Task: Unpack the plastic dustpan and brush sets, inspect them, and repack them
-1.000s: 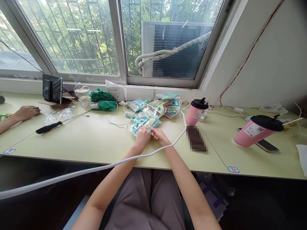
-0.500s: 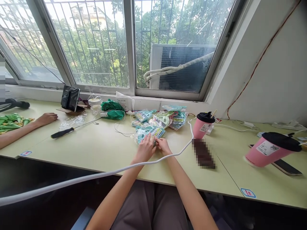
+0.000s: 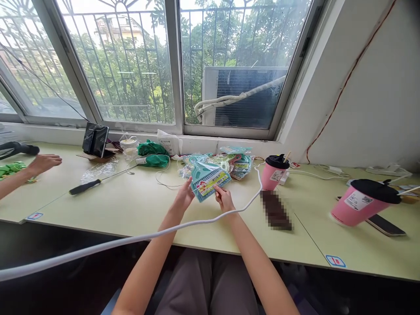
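Note:
A small teal dustpan-and-brush set (image 3: 210, 183) with a yellow printed label is held up over the table, its handle end pointing away and to the left. My left hand (image 3: 184, 196) grips its left edge. My right hand (image 3: 225, 199) pinches the lower right edge, the thumb lying on the label. Behind it lies a pile of similar packaged sets (image 3: 241, 162), in teal, green and pink, in clear plastic wrap. The held set partly covers this pile.
A white cable (image 3: 131, 239) crosses in front of my forearms. Pink cups (image 3: 271, 178) and a phone (image 3: 385, 225) stand to the right. On the left lie a black-handled screwdriver (image 3: 85, 187), a green bundle (image 3: 154, 154), and another person's hand (image 3: 44, 163).
The dustpan set has come up off the pile and tilted toward me. My left hand has moved from its top to its left edge. The other person's hand has shifted left.

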`<state>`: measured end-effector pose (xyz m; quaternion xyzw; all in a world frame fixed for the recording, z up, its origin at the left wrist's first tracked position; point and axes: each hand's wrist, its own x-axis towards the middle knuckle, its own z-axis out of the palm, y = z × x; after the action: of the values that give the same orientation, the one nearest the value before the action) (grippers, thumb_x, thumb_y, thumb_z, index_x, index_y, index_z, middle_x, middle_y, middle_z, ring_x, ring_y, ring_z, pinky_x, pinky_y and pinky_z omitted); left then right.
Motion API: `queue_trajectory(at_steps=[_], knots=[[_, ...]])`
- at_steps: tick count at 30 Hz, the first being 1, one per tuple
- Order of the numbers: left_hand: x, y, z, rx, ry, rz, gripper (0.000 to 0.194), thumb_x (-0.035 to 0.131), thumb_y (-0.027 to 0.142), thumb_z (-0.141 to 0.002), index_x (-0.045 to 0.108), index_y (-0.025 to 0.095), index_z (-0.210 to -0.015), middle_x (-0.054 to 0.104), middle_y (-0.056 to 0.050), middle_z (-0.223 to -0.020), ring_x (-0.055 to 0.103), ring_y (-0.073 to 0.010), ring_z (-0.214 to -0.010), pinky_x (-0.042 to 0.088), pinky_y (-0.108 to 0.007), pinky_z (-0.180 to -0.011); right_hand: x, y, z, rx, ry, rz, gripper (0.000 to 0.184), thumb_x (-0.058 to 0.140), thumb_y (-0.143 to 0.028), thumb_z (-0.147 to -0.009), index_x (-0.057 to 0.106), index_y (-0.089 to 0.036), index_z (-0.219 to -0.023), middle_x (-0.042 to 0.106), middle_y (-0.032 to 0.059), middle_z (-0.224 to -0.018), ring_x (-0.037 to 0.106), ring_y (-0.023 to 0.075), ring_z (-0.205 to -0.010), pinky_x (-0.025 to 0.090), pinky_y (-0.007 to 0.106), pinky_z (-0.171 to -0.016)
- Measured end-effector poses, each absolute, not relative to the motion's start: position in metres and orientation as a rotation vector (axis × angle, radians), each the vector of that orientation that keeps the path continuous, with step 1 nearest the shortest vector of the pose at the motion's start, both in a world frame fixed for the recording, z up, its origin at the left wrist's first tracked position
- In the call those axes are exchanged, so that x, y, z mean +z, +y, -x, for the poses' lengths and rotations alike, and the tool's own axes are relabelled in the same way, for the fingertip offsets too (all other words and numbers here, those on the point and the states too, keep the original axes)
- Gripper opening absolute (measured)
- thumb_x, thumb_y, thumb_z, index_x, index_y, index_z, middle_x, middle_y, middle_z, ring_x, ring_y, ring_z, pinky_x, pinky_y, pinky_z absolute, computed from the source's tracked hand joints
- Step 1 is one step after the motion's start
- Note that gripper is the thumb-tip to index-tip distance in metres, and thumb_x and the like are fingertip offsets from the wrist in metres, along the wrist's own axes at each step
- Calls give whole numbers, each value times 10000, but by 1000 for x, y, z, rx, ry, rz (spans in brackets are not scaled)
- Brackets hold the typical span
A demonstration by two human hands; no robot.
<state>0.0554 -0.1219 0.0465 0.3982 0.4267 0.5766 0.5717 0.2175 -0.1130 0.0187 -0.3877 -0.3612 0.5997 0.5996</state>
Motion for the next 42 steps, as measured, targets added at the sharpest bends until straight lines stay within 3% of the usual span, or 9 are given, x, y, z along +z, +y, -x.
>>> queue_trajectory(at_steps=[4, 8, 14, 21, 26, 29, 31, 35, 42], knots=[[34, -124, -97, 1353, 744, -967, 556, 717, 398, -788, 544, 183, -1271, 664, -124, -1231, 630, -271, -1126, 505, -413, -958, 20, -112, -222, 1329, -730, 872, 365, 774, -397, -668, 483, -200, -570, 479, -67, -454, 353, 37, -342, 262, 192, -325], [24, -136, -123, 1213, 680, -1146, 611, 759, 420, -754, 550, 236, -1298, 608, -114, -1338, 557, -271, -1238, 440, -433, -1030, 23, -112, -236, 1309, -588, 723, 339, 789, -375, -693, 510, -192, -631, 485, -83, -476, 381, 27, -371, 346, 159, -373], [26, -141, -117, 1198, 674, -1141, 596, 735, 338, -779, 515, 250, -1326, 537, -139, -1421, 593, -266, -1215, 410, -455, -1070, 27, -114, -244, 1386, -556, 671, 361, 767, -321, -734, 447, -197, -622, 421, -102, -475, 282, 2, -341, 254, 135, -310], [-5, -127, -133, 1174, 846, -1089, 646, 725, 167, -705, 500, 131, -1309, 721, -162, -1061, 713, -248, -930, 483, -458, -988, 26, -107, -256, 1493, -462, 793, 262, 606, -86, -788, 421, -216, -658, 402, -98, -486, 293, 14, -328, 249, 99, -270], [-20, -128, -142, 1135, 795, -1208, 718, 785, 289, -673, 530, 192, -1337, 738, -133, -1037, 684, -293, -1030, 470, -482, -975, 20, -104, -261, 1426, -467, 799, 298, 661, -143, -795, 409, -228, -660, 386, -99, -495, 313, 27, -335, 287, 117, -263], [-11, -133, -124, 1089, 818, -1281, 809, 817, 370, -662, 503, 217, -1392, 695, -161, -1177, 571, -325, -1234, 442, -467, -1006, 20, -105, -260, 1390, -439, 784, 273, 682, -174, -799, 441, -219, -678, 408, -93, -507, 337, 24, -357, 302, 105, -278], [3, -133, -106, 1046, 908, -1257, 727, 742, 446, -754, 479, 276, -1410, 639, -144, -1292, 533, -301, -1285, 445, -450, -1002, 21, -105, -260, 1402, -438, 790, 246, 671, -163, -801, 462, -208, -678, 417, -93, -505, 334, 18, -357, 302, 98, -288], [36, -118, -82, 1007, 889, -1134, 500, 517, 522, -904, 518, 273, -1338, 659, -107, -1252, 632, -233, -1138, 506, -385, -914, 20, -104, -261, 1428, -506, 846, 224, 654, -145, -804, 487, -189, -661, 448, -90, -491, 330, 4, -345, 296, 92, -303], [27, -83, -91, 1105, 959, -1078, 567, 776, 288, -717, 562, 198, -1234, 705, -93, -1083, 685, -189, -863, 551, -324, -805, 9, -100, -260, 1436, -635, 967, 357, 810, -328, -724, 489, -196, -642, 563, -39, -502, 389, 29, -347, 292, 128, -282]])
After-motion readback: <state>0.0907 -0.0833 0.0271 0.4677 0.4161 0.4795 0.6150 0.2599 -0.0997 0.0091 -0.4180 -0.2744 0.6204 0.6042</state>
